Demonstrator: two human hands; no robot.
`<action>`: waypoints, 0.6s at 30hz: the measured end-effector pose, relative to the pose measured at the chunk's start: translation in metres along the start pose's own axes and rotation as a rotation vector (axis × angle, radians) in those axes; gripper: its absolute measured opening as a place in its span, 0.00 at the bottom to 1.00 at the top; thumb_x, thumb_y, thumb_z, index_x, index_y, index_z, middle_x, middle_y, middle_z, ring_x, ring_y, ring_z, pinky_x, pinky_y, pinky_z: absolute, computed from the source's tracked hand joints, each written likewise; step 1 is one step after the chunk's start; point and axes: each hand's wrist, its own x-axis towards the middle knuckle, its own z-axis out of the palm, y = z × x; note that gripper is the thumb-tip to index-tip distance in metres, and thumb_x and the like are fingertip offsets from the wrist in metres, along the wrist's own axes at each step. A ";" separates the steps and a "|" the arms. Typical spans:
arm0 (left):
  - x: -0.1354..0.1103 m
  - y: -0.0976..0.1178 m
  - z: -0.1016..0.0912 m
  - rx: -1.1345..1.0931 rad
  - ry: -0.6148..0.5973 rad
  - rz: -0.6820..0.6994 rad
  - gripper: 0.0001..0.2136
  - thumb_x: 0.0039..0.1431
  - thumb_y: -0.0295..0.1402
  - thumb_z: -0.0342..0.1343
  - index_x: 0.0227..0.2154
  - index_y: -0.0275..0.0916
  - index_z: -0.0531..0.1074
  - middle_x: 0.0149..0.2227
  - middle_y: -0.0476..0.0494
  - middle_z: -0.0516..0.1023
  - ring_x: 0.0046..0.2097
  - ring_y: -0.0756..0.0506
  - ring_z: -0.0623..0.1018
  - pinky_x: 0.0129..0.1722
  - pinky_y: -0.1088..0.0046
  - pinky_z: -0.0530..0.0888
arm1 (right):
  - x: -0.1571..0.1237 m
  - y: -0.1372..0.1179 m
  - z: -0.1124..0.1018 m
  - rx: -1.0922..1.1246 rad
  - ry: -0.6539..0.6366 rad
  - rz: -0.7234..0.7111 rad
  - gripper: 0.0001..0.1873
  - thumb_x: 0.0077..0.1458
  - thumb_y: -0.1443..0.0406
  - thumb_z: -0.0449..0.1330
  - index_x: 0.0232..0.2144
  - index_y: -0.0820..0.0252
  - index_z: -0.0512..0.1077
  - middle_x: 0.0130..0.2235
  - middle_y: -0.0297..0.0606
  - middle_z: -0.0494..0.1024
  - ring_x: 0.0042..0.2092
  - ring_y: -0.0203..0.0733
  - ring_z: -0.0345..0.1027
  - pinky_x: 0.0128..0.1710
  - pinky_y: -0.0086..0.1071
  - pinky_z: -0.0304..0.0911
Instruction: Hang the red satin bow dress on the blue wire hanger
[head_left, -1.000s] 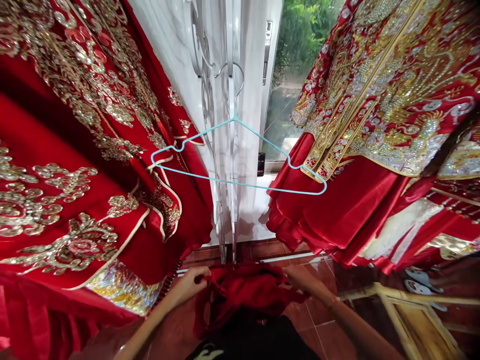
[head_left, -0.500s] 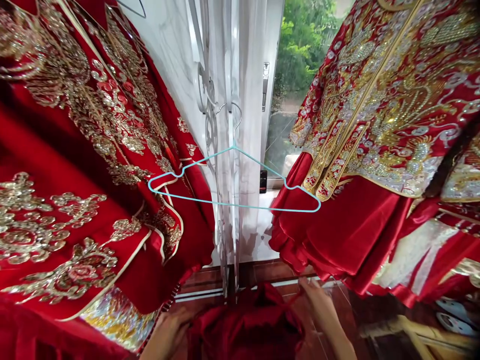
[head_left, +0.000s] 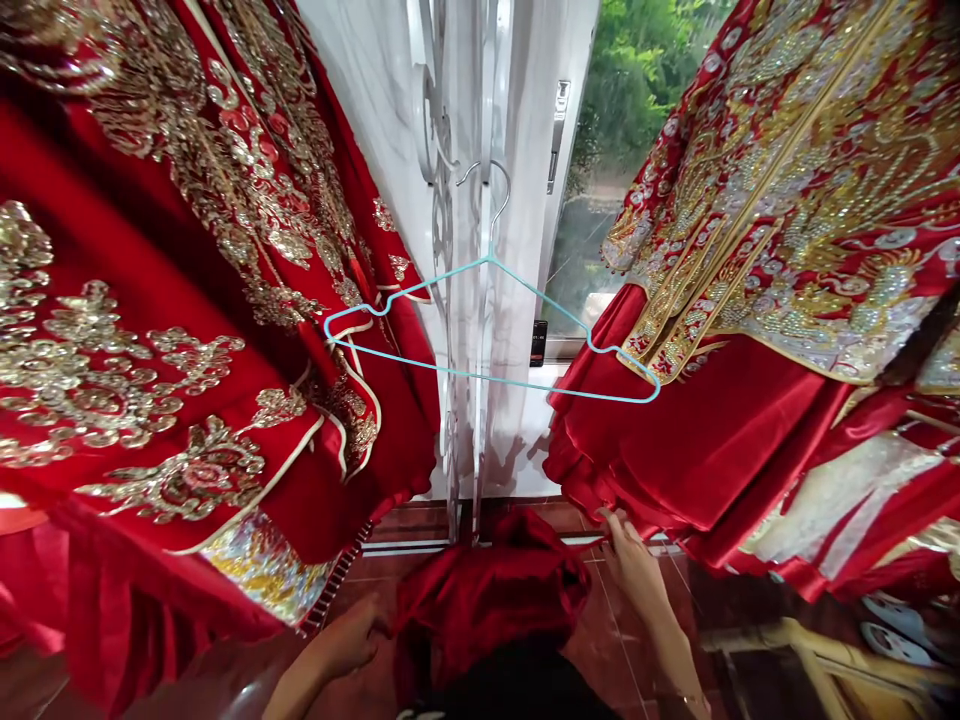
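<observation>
Between left hand (head_left: 337,640) and right hand (head_left: 636,570), satin (head_left: 487,590)

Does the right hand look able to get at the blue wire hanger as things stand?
Probably yes: the right hand sits just below the red satin skirt, and that soft cloth seems all that lies toward the blue wire hanger.

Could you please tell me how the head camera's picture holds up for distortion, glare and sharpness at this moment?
In the head view, wide-angle distortion splays both embroidered red robes outward; their sequins throw small glints; the sheer curtain is bright but keeps its folds; the left hand and right hand, near the bottom edge, look slightly soft.
</observation>
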 end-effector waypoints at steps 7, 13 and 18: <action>0.015 0.018 0.013 -0.038 0.401 -0.175 0.21 0.61 0.30 0.41 0.49 0.42 0.77 0.55 0.38 0.76 0.59 0.39 0.74 0.59 0.63 0.70 | -0.010 -0.013 0.035 0.210 0.306 0.158 0.25 0.64 0.59 0.44 0.59 0.60 0.64 0.47 0.51 0.77 0.49 0.56 0.74 0.42 0.43 0.69; 0.023 0.003 0.017 -0.305 0.706 -0.050 0.16 0.58 0.37 0.48 0.43 0.43 0.78 0.49 0.40 0.78 0.56 0.37 0.76 0.60 0.58 0.70 | -0.006 -0.032 0.050 0.623 0.348 0.272 0.30 0.57 0.49 0.53 0.56 0.58 0.66 0.37 0.43 0.80 0.39 0.53 0.76 0.42 0.40 0.68; 0.014 -0.015 0.025 -0.465 0.756 -0.142 0.11 0.57 0.42 0.50 0.31 0.44 0.74 0.39 0.40 0.80 0.47 0.36 0.80 0.55 0.60 0.74 | -0.020 -0.051 0.052 0.767 0.320 0.409 0.29 0.54 0.47 0.55 0.53 0.56 0.70 0.33 0.40 0.81 0.38 0.53 0.77 0.42 0.40 0.69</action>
